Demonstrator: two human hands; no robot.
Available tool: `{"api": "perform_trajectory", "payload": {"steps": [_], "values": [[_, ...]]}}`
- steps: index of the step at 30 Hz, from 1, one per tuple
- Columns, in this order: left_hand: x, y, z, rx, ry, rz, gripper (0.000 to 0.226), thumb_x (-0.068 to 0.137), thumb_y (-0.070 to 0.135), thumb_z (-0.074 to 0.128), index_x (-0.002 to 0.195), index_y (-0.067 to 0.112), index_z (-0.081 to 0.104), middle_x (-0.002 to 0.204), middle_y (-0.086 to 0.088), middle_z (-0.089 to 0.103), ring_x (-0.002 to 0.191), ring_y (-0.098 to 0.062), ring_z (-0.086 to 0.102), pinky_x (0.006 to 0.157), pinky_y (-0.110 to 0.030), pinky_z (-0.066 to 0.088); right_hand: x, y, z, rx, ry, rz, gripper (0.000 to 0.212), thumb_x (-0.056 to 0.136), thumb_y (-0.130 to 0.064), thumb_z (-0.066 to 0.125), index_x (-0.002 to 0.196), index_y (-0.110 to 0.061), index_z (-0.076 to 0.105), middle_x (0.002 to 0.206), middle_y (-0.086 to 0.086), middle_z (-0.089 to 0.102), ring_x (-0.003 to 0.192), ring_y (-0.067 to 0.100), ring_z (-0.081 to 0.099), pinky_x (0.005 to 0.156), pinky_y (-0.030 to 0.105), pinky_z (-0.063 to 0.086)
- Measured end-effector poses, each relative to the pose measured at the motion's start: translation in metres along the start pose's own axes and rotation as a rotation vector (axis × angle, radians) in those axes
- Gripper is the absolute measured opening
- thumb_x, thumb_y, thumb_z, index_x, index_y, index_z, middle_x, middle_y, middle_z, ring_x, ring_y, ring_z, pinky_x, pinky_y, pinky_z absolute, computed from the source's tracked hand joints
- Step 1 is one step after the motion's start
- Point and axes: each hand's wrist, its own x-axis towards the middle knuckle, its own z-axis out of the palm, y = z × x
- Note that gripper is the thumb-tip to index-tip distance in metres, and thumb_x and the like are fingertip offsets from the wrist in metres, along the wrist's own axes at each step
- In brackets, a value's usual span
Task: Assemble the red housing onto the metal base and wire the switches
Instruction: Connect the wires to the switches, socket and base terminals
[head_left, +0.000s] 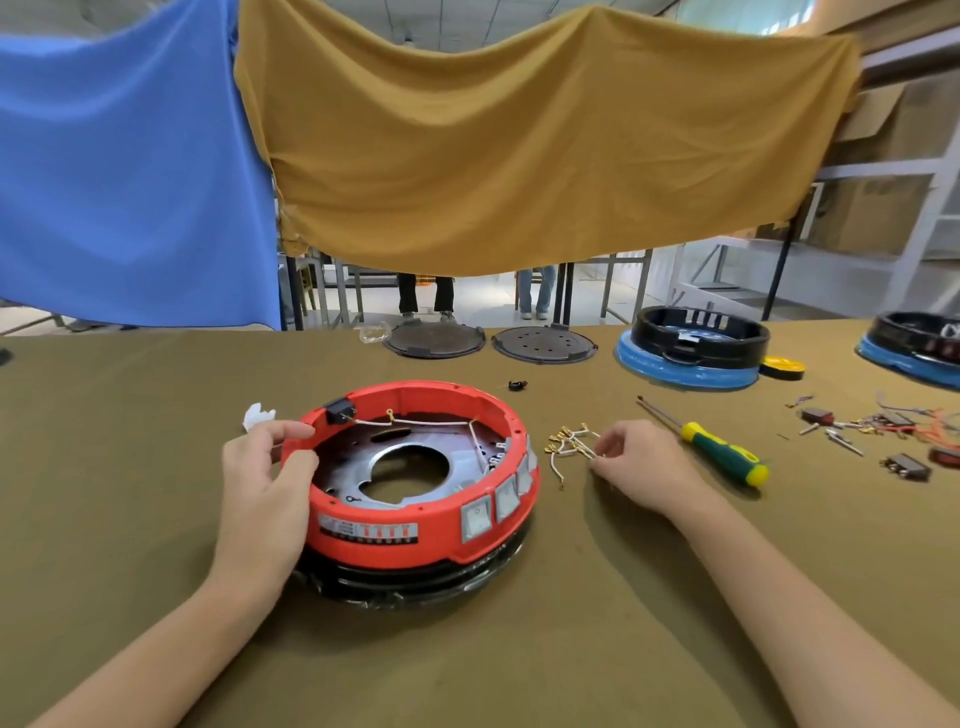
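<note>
Left hand (265, 470) grips the red housing (415, 514) rim, thumb inside, index finger extended; right hand (636, 467), fingers curled, pinches loose wires (569, 447) on the table (156, 415)

Nothing here reads clearly: the red housing (415, 525) carries a label strip (368, 531) on its front wall, with small red and black marks too blurred to make out. The grey switches (476, 516) beside it show faint symbols, also unreadable
</note>
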Motion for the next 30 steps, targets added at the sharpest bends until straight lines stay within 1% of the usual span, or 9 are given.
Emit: {"api": "perform_trajectory", "payload": {"steps": [2, 4, 10, 14, 17, 22, 24, 27, 30], "values": [[-0.003, 0.004, 0.000, 0.030, -0.057, 0.008, 0.018, 0.084, 0.028, 0.054, 0.097, 0.038, 0.062, 0.116, 0.010, 0.040, 0.116, -0.018, 0.052, 0.099, -0.041, 0.047, -0.001, 0.000, -0.002, -0.033, 0.016, -0.011, 0.011, 0.091, -0.018, 0.064, 0.097, -0.020, 0.072, 0.095, 0.001, 0.069, 0.089, 0.018, 0.063, 0.082, 0.034, 0.054], [-0.004, 0.005, 0.000, 0.036, -0.091, 0.002, 0.026, 0.077, 0.034, 0.050, 0.100, 0.037, 0.062, 0.115, 0.014, 0.038, 0.119, -0.015, 0.049, 0.103, -0.040, 0.045, -0.002, -0.002, -0.003, -0.075, 0.038, -0.025, 0.015, 0.093, -0.015, 0.060, 0.100, -0.018, 0.073, 0.098, 0.002, 0.070, 0.091, 0.020, 0.064, 0.085, 0.036, 0.056], [-0.004, 0.007, -0.001, 0.034, -0.107, -0.018, 0.023, 0.078, 0.030, 0.051, 0.097, 0.037, 0.062, 0.115, 0.011, 0.039, 0.115, -0.020, 0.052, 0.099, -0.041, 0.047, -0.003, -0.002, -0.010, 0.016, 0.221, -0.008, 0.019, 0.096, -0.011, 0.055, 0.104, -0.013, 0.072, 0.098, 0.003, 0.069, 0.088, 0.018, 0.062, 0.079, 0.032, 0.052], [-0.004, 0.006, -0.004, 0.053, -0.145, 0.000, 0.023, 0.086, 0.020, 0.054, 0.098, 0.038, 0.061, 0.120, 0.006, 0.037, 0.116, -0.014, 0.050, 0.105, -0.046, 0.044, -0.003, -0.003, -0.014, 0.133, 0.211, 0.031, 0.023, 0.099, -0.009, 0.051, 0.110, -0.013, 0.070, 0.100, 0.004, 0.067, 0.083, 0.016, 0.059, 0.073, 0.031, 0.047], [-0.003, 0.007, -0.004, 0.084, -0.146, -0.010, 0.028, 0.075, 0.030, 0.050, 0.100, 0.036, 0.061, 0.121, 0.005, 0.037, 0.116, -0.009, 0.047, 0.109, -0.045, 0.042, -0.005, -0.009, -0.015, -0.121, 0.166, 0.001, 0.024, 0.097, -0.007, 0.053, 0.113, -0.014, 0.069, 0.102, 0.004, 0.060, 0.090, 0.020, 0.057, 0.077, 0.030, 0.047], [-0.002, 0.005, -0.005, 0.081, -0.148, -0.031, 0.032, 0.071, 0.034, 0.046, 0.099, 0.036, 0.062, 0.113, 0.015, 0.038, 0.117, -0.011, 0.047, 0.108, -0.042, 0.041, -0.006, -0.002, -0.022, -0.402, 0.318, 0.084, 0.015, 0.093, -0.007, 0.056, 0.102, -0.009, 0.068, 0.098, 0.009, 0.057, 0.091, 0.023, 0.052, 0.082, 0.035, 0.051], [-0.002, 0.005, -0.004, 0.074, -0.147, -0.029, 0.031, 0.070, 0.034, 0.047, 0.097, 0.035, 0.063, 0.110, 0.018, 0.037, 0.117, -0.012, 0.047, 0.107, -0.041, 0.041, -0.005, 0.000, -0.023, -0.164, 0.267, 0.116, 0.018, 0.094, -0.007, 0.053, 0.099, -0.010, 0.070, 0.093, 0.005, 0.061, 0.084, 0.020, 0.056, 0.073, 0.034, 0.052], [-0.002, 0.007, -0.004, 0.068, -0.146, -0.036, 0.031, 0.069, 0.033, 0.048, 0.096, 0.035, 0.063, 0.110, 0.022, 0.037, 0.119, -0.015, 0.047, 0.108, -0.041, 0.040, -0.005, -0.007, -0.022, 0.391, 0.182, 0.069, 0.025, 0.098, -0.011, 0.049, 0.094, -0.020, 0.071, 0.083, 0.001, 0.062, 0.066, 0.013, 0.050, 0.056, 0.028, 0.039], [-0.003, 0.008, -0.006, 0.068, -0.162, -0.021, 0.029, 0.069, 0.032, 0.049, 0.094, 0.035, 0.064, 0.111, 0.022, 0.037, 0.121, -0.016, 0.046, 0.109, -0.043, 0.041, -0.012, -0.019, -0.019, 0.733, 0.052, -0.006, 0.025, 0.100, -0.011, 0.050, 0.093, -0.020, 0.073, 0.070, -0.003, 0.057, 0.062, 0.013, 0.043, 0.060, 0.029, 0.038]]}}
